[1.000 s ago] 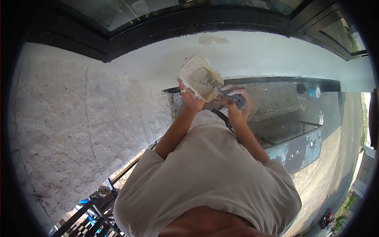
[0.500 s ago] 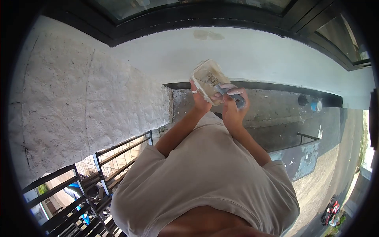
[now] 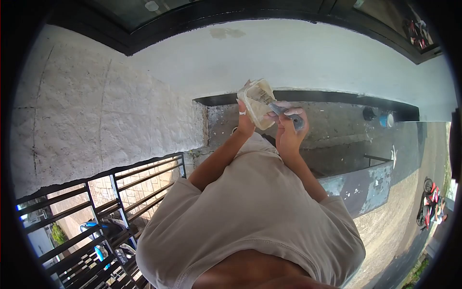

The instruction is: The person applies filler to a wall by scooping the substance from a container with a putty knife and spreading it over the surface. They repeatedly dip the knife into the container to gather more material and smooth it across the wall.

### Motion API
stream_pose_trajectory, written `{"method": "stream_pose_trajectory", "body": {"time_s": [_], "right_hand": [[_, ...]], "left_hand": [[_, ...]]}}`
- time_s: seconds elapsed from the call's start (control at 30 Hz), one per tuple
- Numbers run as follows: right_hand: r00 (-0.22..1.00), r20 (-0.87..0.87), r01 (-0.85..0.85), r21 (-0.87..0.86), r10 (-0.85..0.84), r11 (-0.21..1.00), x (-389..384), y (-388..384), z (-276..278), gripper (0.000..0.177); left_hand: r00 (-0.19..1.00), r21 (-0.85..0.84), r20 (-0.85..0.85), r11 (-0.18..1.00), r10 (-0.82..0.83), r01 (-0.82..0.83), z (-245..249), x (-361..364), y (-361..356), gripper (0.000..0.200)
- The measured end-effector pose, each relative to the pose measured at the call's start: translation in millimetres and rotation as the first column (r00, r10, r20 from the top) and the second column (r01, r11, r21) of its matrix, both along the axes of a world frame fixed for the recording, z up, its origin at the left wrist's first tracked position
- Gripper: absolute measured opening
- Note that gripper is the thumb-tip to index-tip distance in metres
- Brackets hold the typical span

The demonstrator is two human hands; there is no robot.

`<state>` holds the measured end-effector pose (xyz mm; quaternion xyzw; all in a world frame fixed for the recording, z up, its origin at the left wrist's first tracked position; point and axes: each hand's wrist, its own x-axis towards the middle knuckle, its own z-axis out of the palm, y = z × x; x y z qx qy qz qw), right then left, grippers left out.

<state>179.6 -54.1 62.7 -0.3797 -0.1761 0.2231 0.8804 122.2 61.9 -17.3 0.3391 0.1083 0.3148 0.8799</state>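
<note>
A cream-coloured plastic tub (image 3: 255, 118), smeared inside with pale paste, is tilted in front of my chest. My left hand (image 3: 245, 120) grips it by its left side, with a white band or smear on one finger. In my right hand (image 3: 290, 126) is a grey-handled tool (image 3: 297, 120), a scraper or brush, whose working end reaches into the tub. White residue coats the fingers of my right hand. Behind the tub stands the smooth whitish wall (image 3: 308, 62), bearing a beige patch (image 3: 227, 33).
A rough plastered wall (image 3: 96, 106) is on the left, above a black metal railing (image 3: 120, 192). A blue-and-white container (image 3: 386, 120) and a dark one (image 3: 369, 113) sit by the wall base. A red motorcycle (image 3: 428, 204) stands at far right.
The tub has turned more upright and moved slightly right and down. My right hand has shifted a little right with the tool. The whole view has tilted slightly.
</note>
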Motion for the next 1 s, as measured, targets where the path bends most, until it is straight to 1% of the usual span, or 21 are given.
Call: {"method": "stream_pose_trajectory", "body": {"time_s": [0.07, 0.2, 0.3, 0.37, 0.5, 0.6, 0.7, 0.73, 0.83, 0.93, 1.0], "right_hand": [[1.0, -0.025, 0.011, 0.021, -0.011, 1.0, 0, -8, 5, 0.01], [0.999, -0.016, 0.042, -0.005, -0.042, 0.999, -1, -21, 7, 0.01], [0.998, -0.013, 0.056, 0.003, -0.056, 0.998, 1, -28, 1, 0.01], [0.998, 0.01, 0.056, 0.02, -0.057, 0.998, 4, -32, 3, 0.01], [0.997, 0.025, 0.067, 0.033, -0.068, 0.997, 6, -31, 12, 0.01], [0.998, -0.011, 0.058, 0.046, -0.058, 0.997, 8, -23, 20, 0.01], [0.999, 0.02, 0.048, 0.022, -0.049, 0.999, 6, -11, 23, 0.011], [0.999, 0.026, 0.025, 0.025, -0.025, 0.999, 5, -5, 23, 0.012], [1.0, 0.023, -0.013, 0.029, 0.013, 0.999, -2, 15, 25, 0.014], [1.0, -0.001, -0.021, 0.054, 0.021, 0.998, -14, 40, 31, 0.015], [1.0, -0.009, -0.027, 0.046, 0.028, 0.999, -23, 56, 34, 0.014]], "left_hand": [[1.0, -0.069, -0.003, 0.998, -0.014, 0.014, -18, -1, -4, 0.093], [0.999, -0.156, -0.025, 0.987, -0.031, 0.027, -18, -1, -16, 0.094], [0.996, -0.225, 0.051, 0.97, -0.078, 0.088, -31, -4, -15, 0.09], [0.999, -0.25, 0.009, 0.967, -0.048, 0.049, -42, -8, -15, 0.089], [0.991, -0.247, -0.123, 0.966, 0.048, -0.078, -26, -13, -13, 0.087], [0.988, -0.31, -0.142, 0.946, 0.053, -0.095, -19, -19, 3, 0.083], [0.994, -0.373, 0.08, 0.923, -0.073, 0.098, -13, -33, 25, 0.08], [0.997, -0.427, 0.06, 0.902, -0.04, 0.062, -13, -36, 30, 0.078], [0.999, -0.434, 0.028, 0.9, -0.02, 0.03, -21, -49, 53, 0.077], [0.999, -0.463, 0.037, 0.885, -0.03, 0.044, -19, -55, 82, 0.076], [0.997, -0.451, 0.066, 0.891, -0.028, 0.055, -12, -54, 99, 0.076]]}}
